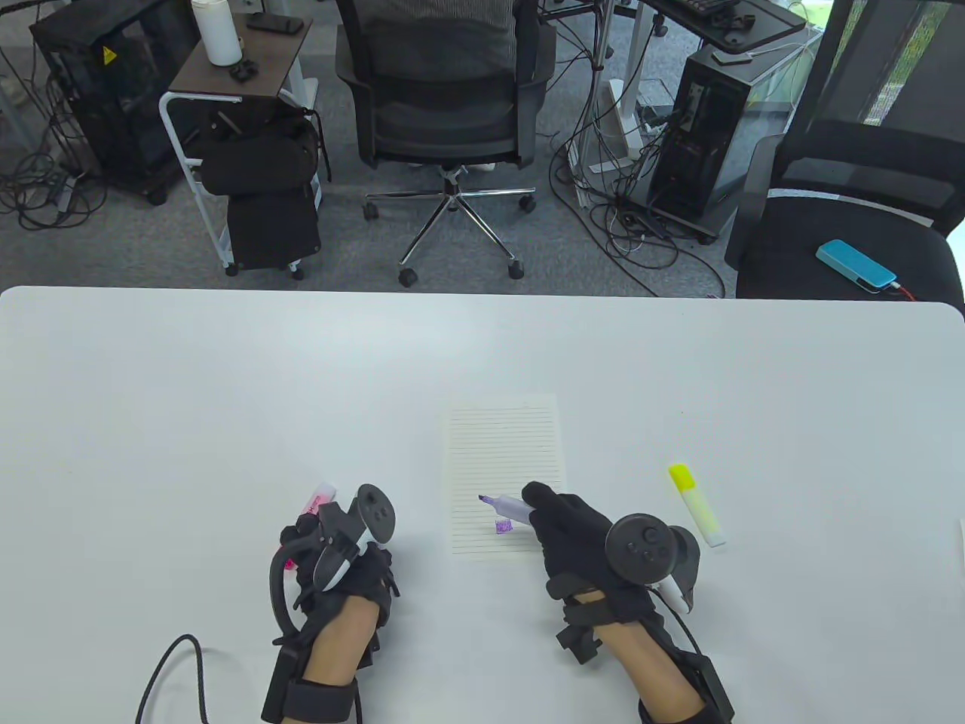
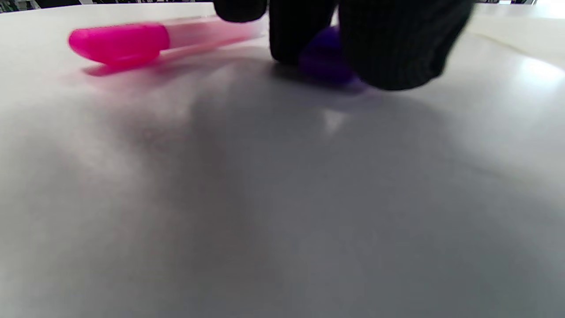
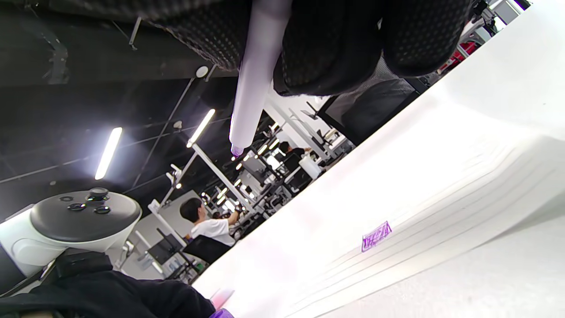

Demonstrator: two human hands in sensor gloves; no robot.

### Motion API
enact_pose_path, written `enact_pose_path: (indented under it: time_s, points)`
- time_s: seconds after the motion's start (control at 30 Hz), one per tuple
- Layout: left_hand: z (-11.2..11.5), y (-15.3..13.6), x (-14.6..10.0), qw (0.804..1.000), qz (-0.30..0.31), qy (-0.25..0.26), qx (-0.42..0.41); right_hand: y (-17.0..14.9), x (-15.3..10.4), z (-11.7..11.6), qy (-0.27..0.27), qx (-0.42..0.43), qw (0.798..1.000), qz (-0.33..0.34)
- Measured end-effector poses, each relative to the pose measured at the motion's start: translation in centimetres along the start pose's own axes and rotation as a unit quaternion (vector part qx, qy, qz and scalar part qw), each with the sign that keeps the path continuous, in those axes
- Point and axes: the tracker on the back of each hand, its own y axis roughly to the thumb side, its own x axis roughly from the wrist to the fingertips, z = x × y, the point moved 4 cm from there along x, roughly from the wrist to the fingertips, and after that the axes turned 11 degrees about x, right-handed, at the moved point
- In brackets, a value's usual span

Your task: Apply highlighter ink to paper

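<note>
purple highlighter [image 1: 503, 504], a pale lilac barrel with its cap off and a dark chisel tip, sits in the right hand [image 1: 569, 528], gripped between the gloved fingers [image 3: 326, 53] over the lower part of the lined cream paper sheet [image 1: 507, 471]. its long axis runs from the hand up and to the left in the table view, tip leading. in the right wrist view the tip hangs above the sheet, not touching it. a small purple ink patch [image 1: 503, 526] already marks the paper, just below the barrel and close to the right hand's fingertips.

the relation that matters for the next stroke: the tip lies up and left of that patch, so more ink calls for lowering the tip onto the ruled lines, then dragging along them; i judge the task partly done.

the left hand [image 1: 332, 554] rests on the white surface [image 1: 188, 392], well left of the paper, fingers curled down around what looks like the small purple cap [image 2: 324, 57]. a pink highlighter [image 2: 119, 42] lies just beyond it, capped. a yellow highlighter [image 1: 697, 504] lies capped to the right of the paper, apart from both hands. the right hand is plainly the nearer one to the sheet.
</note>
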Motion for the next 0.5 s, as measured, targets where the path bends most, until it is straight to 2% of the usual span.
enact_pose_path:
  time_s: [0.27, 0.4, 0.5]
  points:
    - [-0.2, 0.9, 0.3, 0.999, 0.040, 0.015, 0.017, -0.3, 0.1, -0.5, 0.013, -0.008, 1.000, -0.005]
    - [-0.4, 1.0, 0.1, 0.998, 0.050, 0.021, 0.008, -0.3, 0.1, -0.7, 0.020, -0.008, 1.000, -0.006]
    - [-0.3, 1.4, -0.1, 0.998, 0.048, 0.016, 0.033, -0.3, 0.1, -0.8, 0.023, -0.009, 1.000, -0.008]
